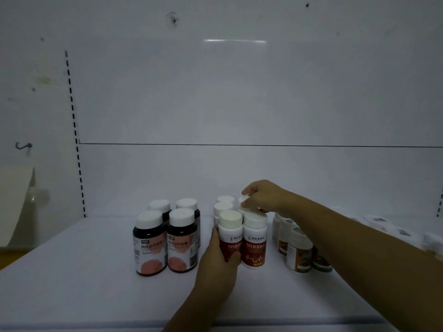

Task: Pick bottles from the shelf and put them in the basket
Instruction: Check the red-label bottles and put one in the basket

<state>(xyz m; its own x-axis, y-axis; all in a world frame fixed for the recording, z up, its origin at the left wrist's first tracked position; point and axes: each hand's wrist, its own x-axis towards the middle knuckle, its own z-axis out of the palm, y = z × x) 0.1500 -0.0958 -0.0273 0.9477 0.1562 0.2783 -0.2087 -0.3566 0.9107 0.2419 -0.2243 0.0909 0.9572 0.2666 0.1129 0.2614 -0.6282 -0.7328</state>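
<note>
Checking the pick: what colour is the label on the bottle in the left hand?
Red and white, on the front bottle; head view.

Shop or pharmacy-type retail display. White metal shelf (72,271) with white back panel (239,92); slotted upright (76,140) at 9 o'clock, row of slots for adjustable shelf brackets, second one (440,204) at 3 o'clock. Stock grouped by product, labels facing out: dark supplement bottles (165,238) at 7 o'clock, red-and-white labelled bottles (242,236) at 6 o'clock, another labelled group (297,248) at 4 o'clock. Small hook (24,146) on wall beside unit at 9 o'clock. Dim light.
</note>
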